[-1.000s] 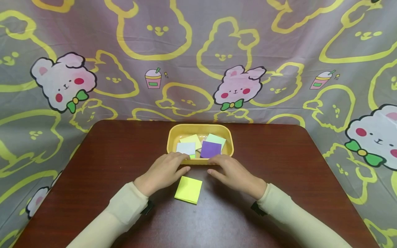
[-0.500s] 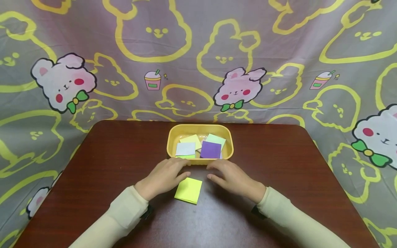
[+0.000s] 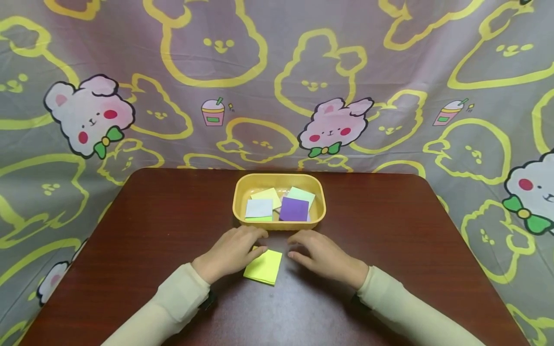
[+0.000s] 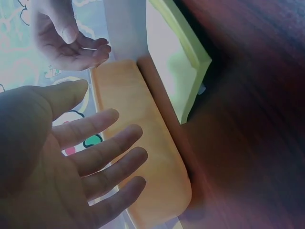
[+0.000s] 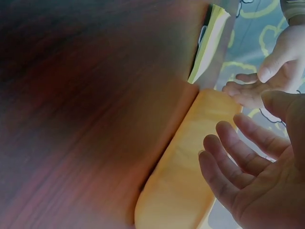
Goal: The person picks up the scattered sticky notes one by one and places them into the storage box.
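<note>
My left hand hovers at the near side of a yellow plastic tray, its fingers spread and holding nothing in the left wrist view. Its thumb overlaps the far corner of a bright yellow sticky-note pad lying on the table; the pad also appears in the left wrist view. To the right, my right hand faces it with fingers relaxed and nothing between them. Both hands look apart from the tray. Inside the tray lie a purple pad, a white pad, a pale yellow pad and a mint-green pad.
The dark reddish-brown table reaches back to a patterned curtain, close behind the tray. Curtain fabric also hangs along both sides. A green edge shows beneath the white pad.
Both hands have drawn back from the tray's near rim toward the person, and the left thumb now overlaps the yellow pad. The tray and the pads have stayed in place.
</note>
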Motion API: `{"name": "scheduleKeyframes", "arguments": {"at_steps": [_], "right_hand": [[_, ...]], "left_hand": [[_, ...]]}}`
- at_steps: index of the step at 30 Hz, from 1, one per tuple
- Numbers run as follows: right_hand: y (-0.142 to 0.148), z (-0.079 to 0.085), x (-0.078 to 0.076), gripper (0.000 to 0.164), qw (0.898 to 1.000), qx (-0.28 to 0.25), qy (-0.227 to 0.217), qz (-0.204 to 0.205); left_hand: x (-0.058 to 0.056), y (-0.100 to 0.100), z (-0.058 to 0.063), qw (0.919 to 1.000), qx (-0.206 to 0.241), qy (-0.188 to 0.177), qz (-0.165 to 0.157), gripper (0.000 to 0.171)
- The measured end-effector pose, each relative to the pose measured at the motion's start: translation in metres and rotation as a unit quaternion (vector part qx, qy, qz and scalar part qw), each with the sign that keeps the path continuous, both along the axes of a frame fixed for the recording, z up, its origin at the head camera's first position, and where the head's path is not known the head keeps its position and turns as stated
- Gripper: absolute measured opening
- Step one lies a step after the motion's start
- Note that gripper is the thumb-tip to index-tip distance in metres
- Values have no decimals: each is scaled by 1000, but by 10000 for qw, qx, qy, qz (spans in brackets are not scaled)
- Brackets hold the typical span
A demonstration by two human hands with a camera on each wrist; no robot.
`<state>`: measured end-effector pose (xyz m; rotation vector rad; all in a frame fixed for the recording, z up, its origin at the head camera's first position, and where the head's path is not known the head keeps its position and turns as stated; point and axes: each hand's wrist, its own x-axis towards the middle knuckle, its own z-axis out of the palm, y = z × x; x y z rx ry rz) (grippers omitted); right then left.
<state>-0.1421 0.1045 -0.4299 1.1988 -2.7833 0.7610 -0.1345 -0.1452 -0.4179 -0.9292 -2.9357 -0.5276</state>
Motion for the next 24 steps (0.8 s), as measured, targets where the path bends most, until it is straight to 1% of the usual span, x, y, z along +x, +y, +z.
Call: {"name": "scheduleKeyframes", "arguments": {"at_steps": [6, 11, 16, 20, 24], "right_hand": [[-1, -5, 1, 31, 10000, -14, 53, 18], [-2, -10, 3, 28, 10000, 39, -12, 58], [-2, -15, 5, 27, 9999, 58, -44, 90], [-1, -16, 6, 28, 9999, 47, -15, 103], [-1, -16, 6, 29, 9999, 49, 44, 103]], "left_hand": [[2, 0, -4, 10000, -14, -53, -10, 33], [4, 1, -8, 9999, -4, -125, -12, 32], [5, 0, -11, 9999, -27, -87, -57, 30], [5, 0, -14, 9997, -209, -65, -97, 34], [6, 1, -17, 9983, -557, -134, -98, 45]]}}
